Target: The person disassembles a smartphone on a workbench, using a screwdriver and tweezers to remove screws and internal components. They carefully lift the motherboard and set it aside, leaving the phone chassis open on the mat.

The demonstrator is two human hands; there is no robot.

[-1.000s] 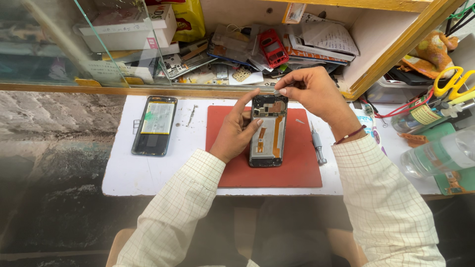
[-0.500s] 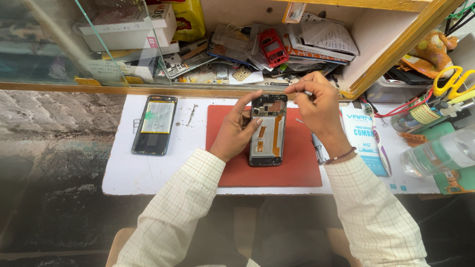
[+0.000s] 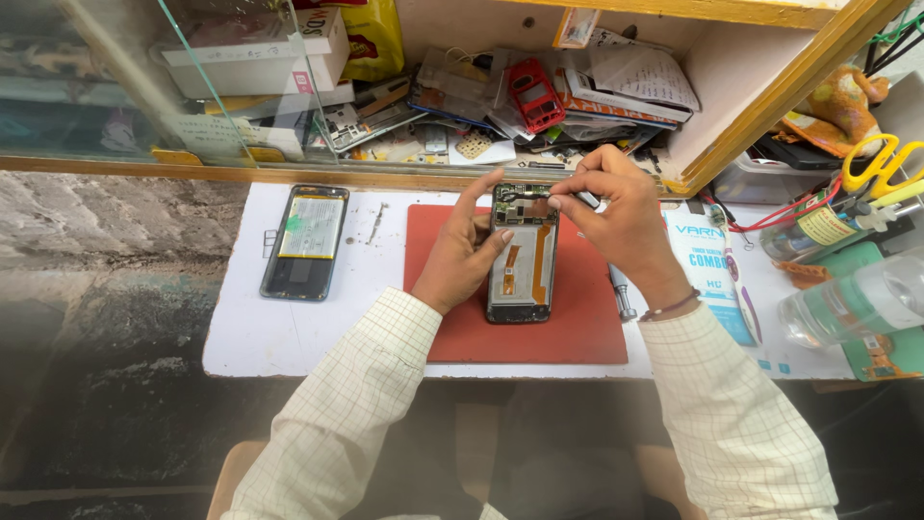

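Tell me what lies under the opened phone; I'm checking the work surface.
The opened phone lies on a red mat on the white table. The left hand steadies it. The mat directly beneath the phone is covered.

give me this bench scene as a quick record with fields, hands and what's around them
left hand: steadies the opened phone by its left edge
right hand: pinches a thin tool at the phone's top end
phone: lies back open on the red mat
left of mat: a second phone part flat on the white board
right of mat: scissors, clear bottle
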